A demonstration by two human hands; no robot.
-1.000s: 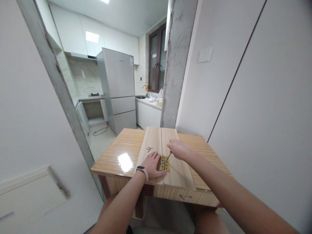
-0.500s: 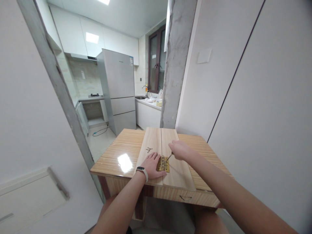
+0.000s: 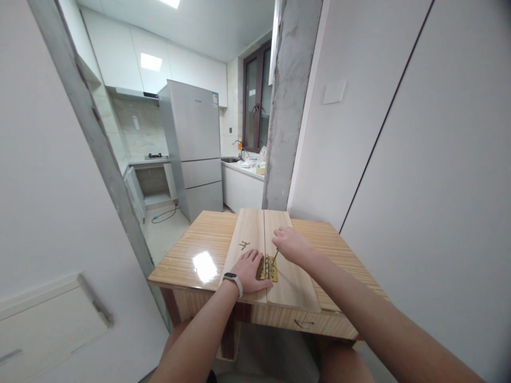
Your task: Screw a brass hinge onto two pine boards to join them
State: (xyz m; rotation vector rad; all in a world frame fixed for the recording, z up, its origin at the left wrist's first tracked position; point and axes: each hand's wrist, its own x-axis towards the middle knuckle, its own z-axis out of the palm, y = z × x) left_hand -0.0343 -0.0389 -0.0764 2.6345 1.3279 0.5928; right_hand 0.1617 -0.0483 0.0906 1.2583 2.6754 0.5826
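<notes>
Since a moment ago my right hand (image 3: 290,245) has edged up-left, gripping a screwdriver (image 3: 274,255) tipped onto the brass hinge (image 3: 268,267); my left hand (image 3: 249,271) presses flat, fingers spread, on boards (image 3: 255,234) atop the desk (image 3: 191,255).

surface: glossy striped wooden table (image 3: 187,255) | on it: two pale boards (image 3: 255,234) side by side

We saw a grey fridge (image 3: 194,143) beyond the table's (image 3: 191,255) far edge, a sink counter (image 3: 243,183) beside it, and a concrete pillar (image 3: 289,106).
</notes>
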